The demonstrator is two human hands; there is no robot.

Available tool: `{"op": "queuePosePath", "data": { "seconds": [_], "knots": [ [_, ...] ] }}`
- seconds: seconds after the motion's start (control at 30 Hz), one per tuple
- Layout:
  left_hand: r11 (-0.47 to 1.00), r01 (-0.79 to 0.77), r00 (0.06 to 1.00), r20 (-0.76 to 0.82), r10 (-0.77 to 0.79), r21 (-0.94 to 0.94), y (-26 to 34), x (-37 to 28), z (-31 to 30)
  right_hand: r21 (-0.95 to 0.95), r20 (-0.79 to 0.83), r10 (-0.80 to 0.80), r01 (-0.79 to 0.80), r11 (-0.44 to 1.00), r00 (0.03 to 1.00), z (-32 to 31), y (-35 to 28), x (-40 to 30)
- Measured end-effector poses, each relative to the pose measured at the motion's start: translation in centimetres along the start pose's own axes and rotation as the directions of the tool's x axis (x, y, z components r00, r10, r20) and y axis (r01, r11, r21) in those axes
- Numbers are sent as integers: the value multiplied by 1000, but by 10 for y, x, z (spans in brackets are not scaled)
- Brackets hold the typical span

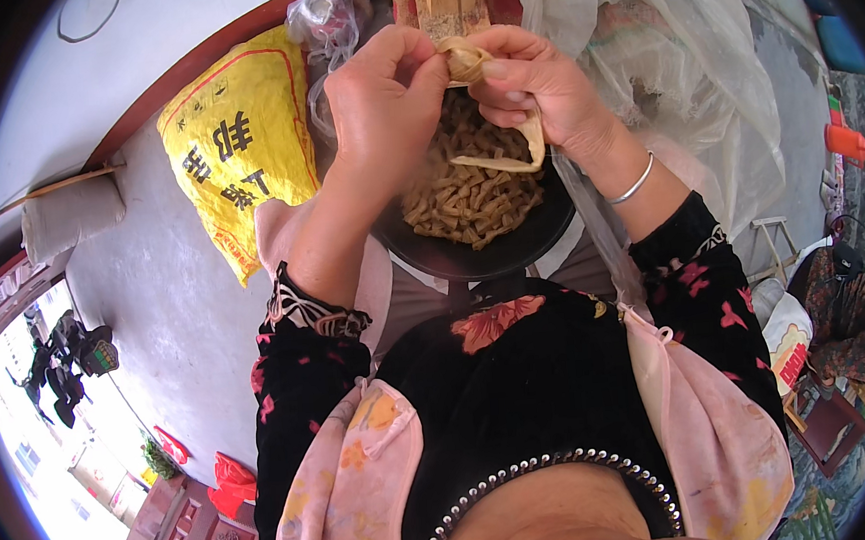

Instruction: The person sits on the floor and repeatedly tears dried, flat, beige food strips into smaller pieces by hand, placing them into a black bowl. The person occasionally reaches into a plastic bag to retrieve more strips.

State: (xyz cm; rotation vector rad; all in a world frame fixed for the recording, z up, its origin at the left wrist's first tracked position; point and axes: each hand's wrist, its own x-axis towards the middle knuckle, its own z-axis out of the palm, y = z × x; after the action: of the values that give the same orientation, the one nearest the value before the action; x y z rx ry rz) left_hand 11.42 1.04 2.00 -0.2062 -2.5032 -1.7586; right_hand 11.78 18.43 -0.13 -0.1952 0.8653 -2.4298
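Note:
Both hands are raised over a dark round basin (470,263) that holds a heap of small folded tan pieces (473,199). Between the fingertips is a pale tan, fibrous dried strip (465,60), looped into a rounded bundle. My left hand (390,96) pinches the bundle's left side with thumb and forefinger. On its other side, my right hand (540,85) grips it, thumb across the front. A loose tail of the strip hangs below the right fingers and bends left above the heap. The exact material cannot be told.
Beyond the hands stands a wooden block (452,9) on red patterned cloth. A yellow printed sack (243,148) lies left; a large translucent plastic bag (720,77) spreads right. Another person (849,316) is at the far right. A parked two-wheeler (70,363) shows through the doorway.

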Motion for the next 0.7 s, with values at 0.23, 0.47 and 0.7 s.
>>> {"op": "queuePosePath", "data": {
  "seconds": [0.23,0.47,0.7],
  "knots": [
    [986,-153,982,118,146,59,9,0,-4,-244,-33,-39,30,969,999,-5,-7,4],
    [488,723,651,719,-245,-489,0,15,-23,-726,138,-175,220,651,975,8,-15,1],
    [899,327,863,479,-159,-292,8,6,-15,-759,37,-158,131,638,987,15,-12,-2]
  ]
}}
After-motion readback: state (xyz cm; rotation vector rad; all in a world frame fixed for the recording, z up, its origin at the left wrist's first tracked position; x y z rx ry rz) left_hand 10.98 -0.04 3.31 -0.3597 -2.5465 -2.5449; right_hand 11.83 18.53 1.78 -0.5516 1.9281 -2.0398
